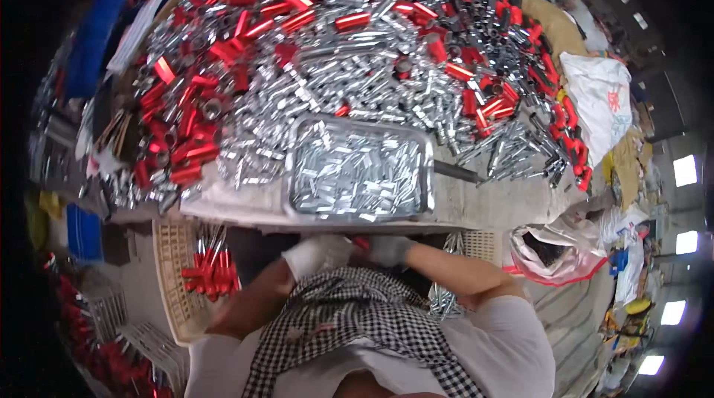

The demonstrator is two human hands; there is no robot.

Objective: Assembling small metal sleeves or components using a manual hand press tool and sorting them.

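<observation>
**Left hand [320, 255] and right hand [388, 251] close together at the table [483, 208]**

Both are gloved, at the near edge, a red piece [361, 242] showing between them. The fingers are too hidden to tell whether they pinch it. Farther off is a tray [430, 175] of metal bits [357, 175], then heaped red tubes [201, 152]. Near left, a crate [169, 279] holds red-handled tools [212, 271]; right, a sack [573, 249].
</observation>
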